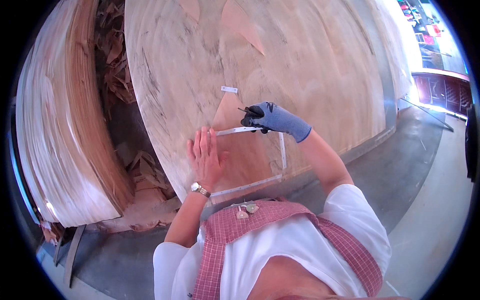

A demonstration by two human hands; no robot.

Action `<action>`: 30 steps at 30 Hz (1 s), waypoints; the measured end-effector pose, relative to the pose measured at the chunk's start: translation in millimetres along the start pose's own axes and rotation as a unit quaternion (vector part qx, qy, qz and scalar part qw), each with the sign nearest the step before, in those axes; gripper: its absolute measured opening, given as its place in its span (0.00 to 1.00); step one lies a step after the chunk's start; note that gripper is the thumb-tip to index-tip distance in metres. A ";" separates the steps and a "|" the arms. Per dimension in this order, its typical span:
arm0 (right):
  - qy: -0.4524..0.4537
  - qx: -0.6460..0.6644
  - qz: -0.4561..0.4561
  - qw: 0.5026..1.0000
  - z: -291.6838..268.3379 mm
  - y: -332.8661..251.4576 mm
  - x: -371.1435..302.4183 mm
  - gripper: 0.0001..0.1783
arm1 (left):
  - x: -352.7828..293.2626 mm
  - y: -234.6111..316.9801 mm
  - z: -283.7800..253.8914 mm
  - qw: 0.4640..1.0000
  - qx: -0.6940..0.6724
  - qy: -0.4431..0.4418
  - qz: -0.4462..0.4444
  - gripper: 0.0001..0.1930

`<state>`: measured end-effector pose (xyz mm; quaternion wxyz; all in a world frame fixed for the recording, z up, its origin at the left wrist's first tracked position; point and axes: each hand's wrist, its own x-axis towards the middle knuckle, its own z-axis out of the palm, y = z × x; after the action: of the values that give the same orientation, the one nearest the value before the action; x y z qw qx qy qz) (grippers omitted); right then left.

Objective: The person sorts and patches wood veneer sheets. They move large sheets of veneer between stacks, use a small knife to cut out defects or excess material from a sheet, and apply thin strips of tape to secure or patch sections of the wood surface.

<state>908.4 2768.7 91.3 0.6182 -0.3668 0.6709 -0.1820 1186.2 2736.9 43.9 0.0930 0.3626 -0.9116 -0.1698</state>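
Observation:
A large pale wood veneer sheet with dark streaks lies in front of me. A reddish-brown veneer patch sits at its near edge, bordered by white dotted paper tape on several sides. My left hand, bare with a wristwatch, lies flat, fingers stretched out, fingertips by the left end of the upper tape strip. My right hand, in a blue glove with black palm and fingers, is closed around a thin dark tool. Its lower fingers touch that strip's right end. The tool's exact kind is unclear.
A tall stack of veneer sheets stands at the left. Torn veneer scraps fill the gap beside it. A short tape piece lies beyond my hands. Grey floor shows at the right, with a thin bar.

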 end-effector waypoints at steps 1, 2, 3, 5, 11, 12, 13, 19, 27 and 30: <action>0.000 -0.002 0.000 1.000 2.1 3.1 1.0 0.14 | -2.8 2.1 1.4 1.000 0.011 -0.015 0.007 0.37; 0.000 -0.007 -0.004 1.000 2.6 4.1 2.8 0.14 | -3.7 4.1 2.7 0.999 0.023 -0.026 0.014 0.37; -0.015 -0.009 -0.009 1.000 2.8 4.5 2.4 0.13 | -4.9 5.5 4.2 0.998 0.035 -0.038 0.021 0.37; -0.042 -0.015 -0.021 0.999 2.8 3.7 -1.5 0.13 | -5.5 6.7 9.8 0.998 0.057 -0.029 0.028 0.37; 0.147 -0.198 -0.150 0.958 77.2 24.4 -39.3 0.11 | -3.1 7.6 20.1 0.993 0.114 -0.010 0.030 0.37; 0.157 -0.217 -0.146 0.952 87.6 24.8 -49.2 0.10 | -3.5 9.2 18.8 0.992 0.122 -0.014 0.031 0.37; 0.175 -0.182 -0.141 0.957 92.6 25.8 -57.8 0.10 | -3.3 11.5 18.0 0.993 0.115 -0.008 0.026 0.37; 0.337 0.194 -0.162 0.907 38.6 45.3 -57.6 0.10 | 28.7 17.2 -8.5 0.991 0.078 -0.112 0.001 0.32; 0.384 0.338 -0.120 0.851 -48.0 67.8 -1.7 0.11 | 254.6 41.0 20.7 0.977 0.020 0.054 0.207 0.31; 0.374 0.326 -0.108 0.861 -51.5 74.1 -0.5 0.11 | 292.5 41.0 35.3 0.968 0.035 0.039 0.246 0.29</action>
<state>839.0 2807.5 48.7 0.3814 -0.1188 0.7099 -0.5800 939.5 2570.7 40.2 0.1549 0.1363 -0.9738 -0.0953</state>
